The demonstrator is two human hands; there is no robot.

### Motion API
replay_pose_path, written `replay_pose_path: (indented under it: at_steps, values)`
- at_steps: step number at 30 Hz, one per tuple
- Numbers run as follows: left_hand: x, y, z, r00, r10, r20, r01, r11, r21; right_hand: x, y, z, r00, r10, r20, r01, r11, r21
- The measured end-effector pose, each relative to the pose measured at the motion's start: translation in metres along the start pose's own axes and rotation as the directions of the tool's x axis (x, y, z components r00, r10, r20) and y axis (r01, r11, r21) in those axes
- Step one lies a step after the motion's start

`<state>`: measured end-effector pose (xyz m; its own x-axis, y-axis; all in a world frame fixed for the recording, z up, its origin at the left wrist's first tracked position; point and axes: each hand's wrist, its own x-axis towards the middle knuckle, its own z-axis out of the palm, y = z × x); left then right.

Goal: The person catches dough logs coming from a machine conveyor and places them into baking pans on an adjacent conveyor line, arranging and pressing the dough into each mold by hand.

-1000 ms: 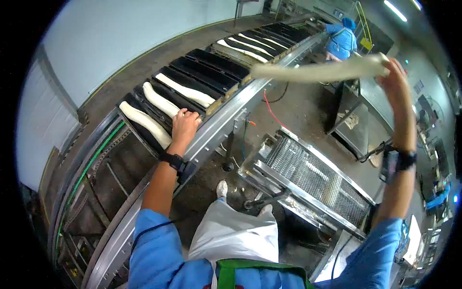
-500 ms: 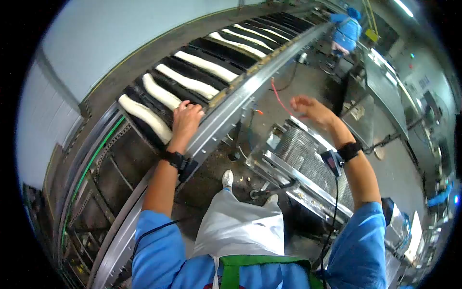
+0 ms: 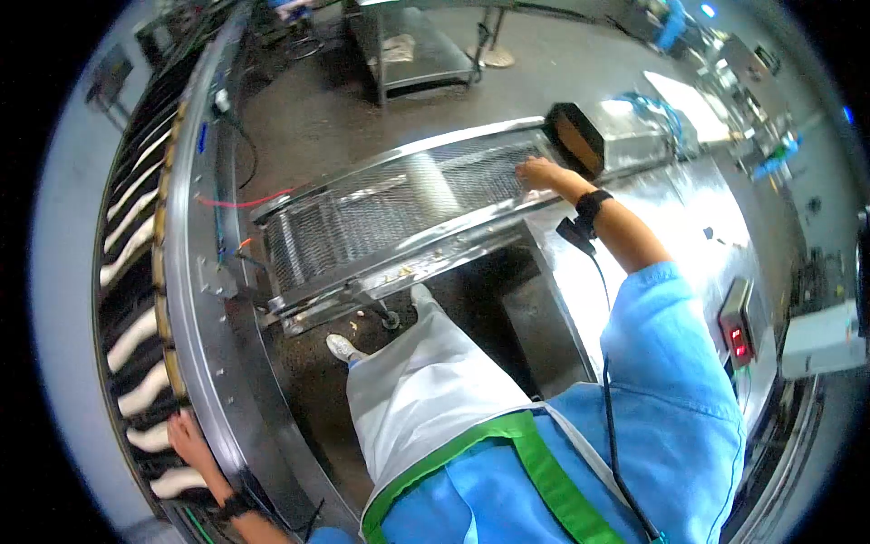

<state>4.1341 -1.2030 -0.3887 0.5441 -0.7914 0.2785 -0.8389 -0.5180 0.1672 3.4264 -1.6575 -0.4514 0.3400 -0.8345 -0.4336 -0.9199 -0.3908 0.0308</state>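
My left hand (image 3: 188, 442) is at the lower left, its fingers reaching over the inner rail at the end of a long white dough strip (image 3: 149, 438). The fingers look loosely stretched and touch or nearly touch that end; no grip shows. Another dough strip (image 3: 179, 482) lies just below it, and a further dough strip (image 3: 143, 397) above, each in its own black trough. My right hand (image 3: 541, 174) is over the far right end of a metal mesh conveyor (image 3: 362, 213). Its fingers are slightly bent and apart, with nothing visible in them.
A steel rail (image 3: 195, 299) runs along the trough line at left. A shiny steel table (image 3: 652, 245) with a red digital display (image 3: 739, 340) is at right. Dough scraps (image 3: 399, 272) lie on the conveyor's ledge. A steel stand (image 3: 426, 59) is at the back, with a red cord (image 3: 245, 202) near the conveyor.
My view has swung right, bringing the mesh conveyor to the middle. My right hand has moved out over the conveyor's far end. My left hand stays by the dough strips.
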Motion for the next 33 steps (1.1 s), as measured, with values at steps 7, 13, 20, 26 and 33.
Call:
replay_pose_path:
  at_steps: [7, 13, 20, 26, 33]
  values:
    - [-0.035, 0.017, -0.023, 0.982, -0.181, -0.056, 0.170, 0.974, -0.152, -0.057, -0.007, -0.009, 0.933, 0.234, -0.273, -0.274, 0.954, -0.118]
    - [-0.076, 0.004, -0.038, 0.976, -0.201, -0.085, 0.194, 0.978, -0.082, -0.036, 0.004, -0.011, 0.862, 0.229, -0.452, -0.400, 0.854, -0.332]
    - [-0.104, 0.002, -0.041, 0.906, -0.364, -0.217, 0.363, 0.931, -0.050, -0.003, 0.056, 0.017, 0.837, 0.083, -0.541, -0.401, 0.765, -0.503]
    - [-0.112, 0.028, -0.060, 0.872, -0.344, -0.349, 0.370, 0.929, 0.008, 0.068, 0.127, 0.055, 0.816, -0.024, -0.577, -0.303, 0.833, -0.463]
    - [-0.085, 0.070, -0.059, 0.886, -0.205, -0.416, 0.213, 0.977, -0.028, -0.052, -0.038, -0.187, 0.831, 0.106, -0.546, 0.288, 0.758, 0.585]
